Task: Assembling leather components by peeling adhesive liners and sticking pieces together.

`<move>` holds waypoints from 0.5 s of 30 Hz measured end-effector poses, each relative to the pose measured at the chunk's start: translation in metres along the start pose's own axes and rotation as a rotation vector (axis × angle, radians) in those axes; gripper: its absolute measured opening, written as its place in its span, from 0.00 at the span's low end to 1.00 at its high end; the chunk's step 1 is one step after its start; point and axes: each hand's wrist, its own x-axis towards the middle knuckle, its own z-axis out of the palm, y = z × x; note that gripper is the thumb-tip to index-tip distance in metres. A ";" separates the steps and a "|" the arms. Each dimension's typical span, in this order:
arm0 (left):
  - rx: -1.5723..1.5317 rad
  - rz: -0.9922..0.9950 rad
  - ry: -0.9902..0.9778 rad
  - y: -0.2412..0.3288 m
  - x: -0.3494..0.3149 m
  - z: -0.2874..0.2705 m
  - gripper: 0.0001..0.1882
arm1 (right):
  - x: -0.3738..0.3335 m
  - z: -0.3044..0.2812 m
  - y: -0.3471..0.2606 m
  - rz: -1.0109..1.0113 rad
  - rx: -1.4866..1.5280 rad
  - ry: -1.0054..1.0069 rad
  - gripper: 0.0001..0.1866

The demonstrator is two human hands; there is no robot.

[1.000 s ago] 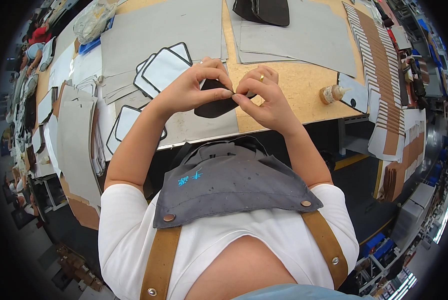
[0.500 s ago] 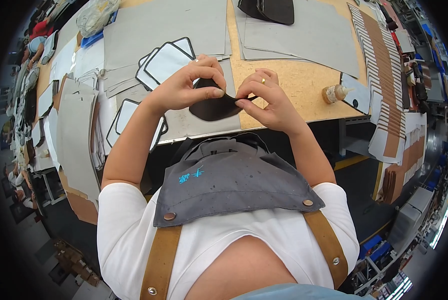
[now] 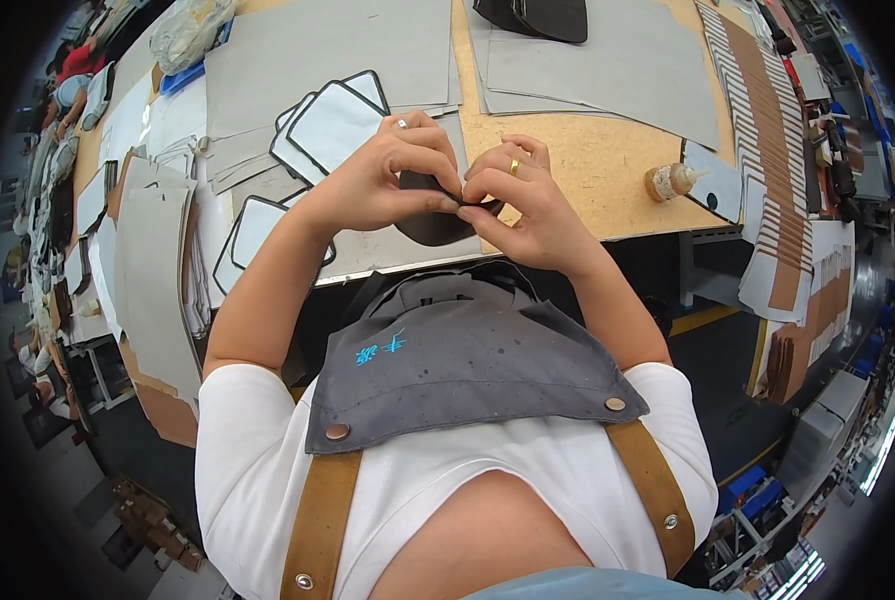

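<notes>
Vs a sec ago both hands are sitting a bit lower & closer in, w/ the dark leather piece [image 3: 436,222] showing more below. Left hand [image 3: 386,180] is pinching its top edge, right hand [image 3: 521,200] pinching beside it, fingertips touching, over the workbench [image 3: 578,165] front edge. Glue bottle [image 3: 671,181] is standing off right.

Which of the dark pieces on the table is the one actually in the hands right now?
The small dark piece at the table's near edge, pinched between the left hand and right hand. The other dark piece lies untouched at the far edge.
</notes>
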 end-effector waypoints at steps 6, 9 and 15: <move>0.394 0.094 0.225 0.021 -0.011 -0.006 0.08 | -0.016 -0.016 0.025 0.081 -0.228 0.134 0.13; 0.522 0.074 0.088 0.020 -0.019 0.038 0.16 | -0.035 -0.013 0.053 0.188 -0.309 0.288 0.14; 0.034 -0.178 -0.191 -0.028 -0.042 0.132 0.17 | -0.131 0.014 0.121 0.657 -0.473 0.049 0.10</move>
